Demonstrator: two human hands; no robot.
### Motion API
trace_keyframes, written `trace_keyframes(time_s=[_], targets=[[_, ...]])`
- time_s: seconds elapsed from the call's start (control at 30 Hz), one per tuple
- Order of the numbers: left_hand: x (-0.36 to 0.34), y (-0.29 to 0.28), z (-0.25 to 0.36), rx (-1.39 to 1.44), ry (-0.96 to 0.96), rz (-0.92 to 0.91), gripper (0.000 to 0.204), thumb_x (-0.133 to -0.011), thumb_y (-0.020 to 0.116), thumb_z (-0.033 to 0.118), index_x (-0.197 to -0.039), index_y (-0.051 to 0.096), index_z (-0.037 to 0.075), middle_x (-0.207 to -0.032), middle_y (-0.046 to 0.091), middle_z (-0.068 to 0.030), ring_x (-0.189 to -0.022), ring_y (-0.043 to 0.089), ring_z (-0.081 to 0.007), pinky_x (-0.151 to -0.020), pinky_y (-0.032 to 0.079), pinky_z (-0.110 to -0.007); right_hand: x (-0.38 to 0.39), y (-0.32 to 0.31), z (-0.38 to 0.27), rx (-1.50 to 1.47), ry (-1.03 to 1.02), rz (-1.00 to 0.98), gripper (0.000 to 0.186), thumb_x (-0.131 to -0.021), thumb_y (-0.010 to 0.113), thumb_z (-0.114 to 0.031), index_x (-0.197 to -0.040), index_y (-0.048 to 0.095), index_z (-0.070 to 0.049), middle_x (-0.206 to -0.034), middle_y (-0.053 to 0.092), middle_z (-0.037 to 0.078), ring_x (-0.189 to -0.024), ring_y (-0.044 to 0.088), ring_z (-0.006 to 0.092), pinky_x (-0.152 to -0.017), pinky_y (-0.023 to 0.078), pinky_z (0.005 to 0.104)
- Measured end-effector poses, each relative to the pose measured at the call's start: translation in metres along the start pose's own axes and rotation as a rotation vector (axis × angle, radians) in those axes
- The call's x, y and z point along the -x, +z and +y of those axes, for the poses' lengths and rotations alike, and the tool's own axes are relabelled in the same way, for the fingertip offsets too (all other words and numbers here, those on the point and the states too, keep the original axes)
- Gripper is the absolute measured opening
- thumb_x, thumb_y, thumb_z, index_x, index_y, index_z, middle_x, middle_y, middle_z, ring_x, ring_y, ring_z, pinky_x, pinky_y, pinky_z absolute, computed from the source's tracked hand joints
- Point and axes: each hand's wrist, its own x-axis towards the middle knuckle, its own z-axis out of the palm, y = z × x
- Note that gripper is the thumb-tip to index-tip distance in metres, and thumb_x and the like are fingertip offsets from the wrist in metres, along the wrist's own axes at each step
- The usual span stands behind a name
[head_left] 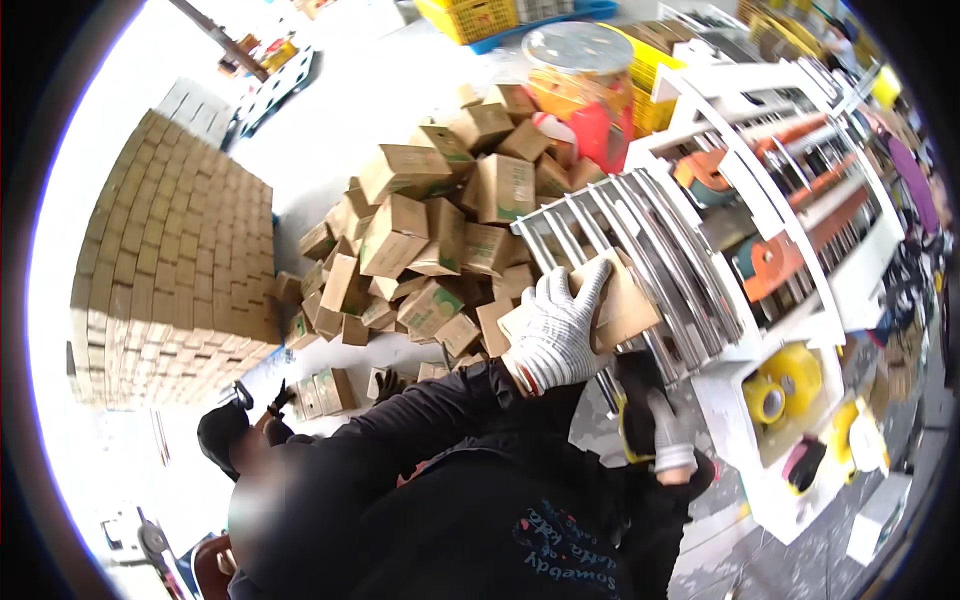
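My left hand (560,315), in a pale knit glove, is closed on a cardboard box (625,308) at the near end of a metal roller conveyor (690,300). Below and to the right, my right hand (668,432), gloved alike and blurred, grips a black and yellow object (632,400) that I cannot make out clearly, perhaps a tool. A large loose heap of cardboard boxes (425,245) lies beyond the conveyor's end.
A co-worker (220,435) in a dark cap and black gloves is at lower left, beside a tall stack of boxes (170,260). A white and orange machine (775,255) stands right, above a white bin (725,440) with yellow rolls. Yellow crates (460,18) are behind.
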Motion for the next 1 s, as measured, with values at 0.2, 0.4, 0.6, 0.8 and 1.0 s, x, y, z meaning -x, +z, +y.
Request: trace_keyframes(time_s=[0.2,0.4,0.6,0.8,1.0], targets=[[0.025,-0.067,-0.105,-0.044,-0.625,0.119,0.109,-0.052,0.077,0.042,-0.139,0.018,0.014,-0.115,0.042,-0.0239,-0.103,0.049,-0.0396,-0.086,0.044,-0.046,0.027,0.015,-0.017,-0.503,0.074,-0.310,0.038,-0.076,0.072,-0.025,-0.101,0.060,0.001,-0.087,0.063,0.005,-0.074,0.058,0.0107,-0.069,0.047,0.0237],[0.026,-0.136,-0.271,-0.402,-1.054,0.338,0.105,-0.059,0.077,0.041,-0.141,0.014,0.023,-0.125,0.035,-0.0245,-0.116,0.039,-0.0385,-0.092,0.039,-0.051,0.034,0.045,-0.037,-0.489,-0.048,-0.444,0.053,-0.076,0.073,-0.018,-0.119,0.050,0.001,-0.107,0.059,0.008,-0.096,0.055,0.0145,-0.086,0.043,0.0271],[-0.039,-0.102,-0.283,0.443,-0.501,0.173,0.045,-0.078,0.069,0.025,-0.112,0.055,0.000,-0.096,0.063,-0.0128,-0.090,0.058,-0.0174,-0.079,0.047,-0.029,0.032,0.041,-0.041,-0.264,-0.279,-0.420,0.048,-0.074,0.074,-0.025,-0.110,0.053,-0.002,-0.097,0.063,0.006,-0.086,0.059,0.0131,-0.075,0.048,0.0274],[-0.030,-0.030,-0.077,1.005,0.072,-0.831,0.046,-0.083,0.063,0.036,-0.106,0.060,-0.004,-0.092,0.064,-0.0089,-0.084,0.058,-0.0133,-0.077,0.047,-0.026,0.043,0.021,-0.056,-0.014,-0.297,-0.381,0.049,-0.069,0.076,-0.031,-0.100,0.055,0.000,-0.089,0.064,0.008,-0.080,0.059,0.0142,-0.072,0.048,0.0282],[-0.026,0.010,-0.046,1.286,-0.156,-0.941,0.024,-0.082,0.066,0.016,-0.097,0.063,-0.002,-0.081,0.064,-0.0028,-0.073,0.059,-0.0081,-0.068,0.049,-0.022,0.039,0.001,-0.032,0.052,-0.325,-0.409,0.046,-0.068,0.076,-0.033,-0.094,0.056,-0.001,-0.081,0.062,0.006,-0.074,0.058,0.0132,-0.067,0.046,0.0277]])
